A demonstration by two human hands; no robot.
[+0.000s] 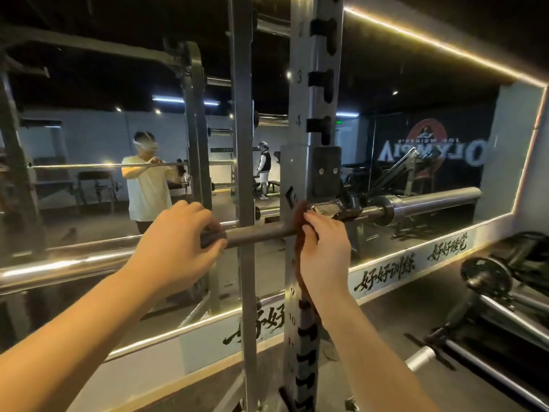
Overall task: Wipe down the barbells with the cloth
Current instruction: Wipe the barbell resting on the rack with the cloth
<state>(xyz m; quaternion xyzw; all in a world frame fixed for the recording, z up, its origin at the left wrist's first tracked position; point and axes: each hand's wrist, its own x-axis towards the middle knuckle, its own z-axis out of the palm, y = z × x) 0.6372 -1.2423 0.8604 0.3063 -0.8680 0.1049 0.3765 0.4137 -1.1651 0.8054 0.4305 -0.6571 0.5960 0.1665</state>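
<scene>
A steel barbell (261,234) lies level across the rack at chest height; its thick sleeve (430,200) sticks out to the right past the upright. My left hand (178,248) grips the dark knurled shaft left of centre. My right hand (323,248) holds a reddish-brown cloth (300,242) wrapped round the shaft just beside the rack hook, the cloth's tail hanging down under my wrist.
A numbered rack upright (315,84) with a hook (326,185) carries the bar. A second thin upright (245,144) stands in front. A wall mirror (416,120) behind reflects a person and gym. Another bar and a plate (487,275) lie low at the right.
</scene>
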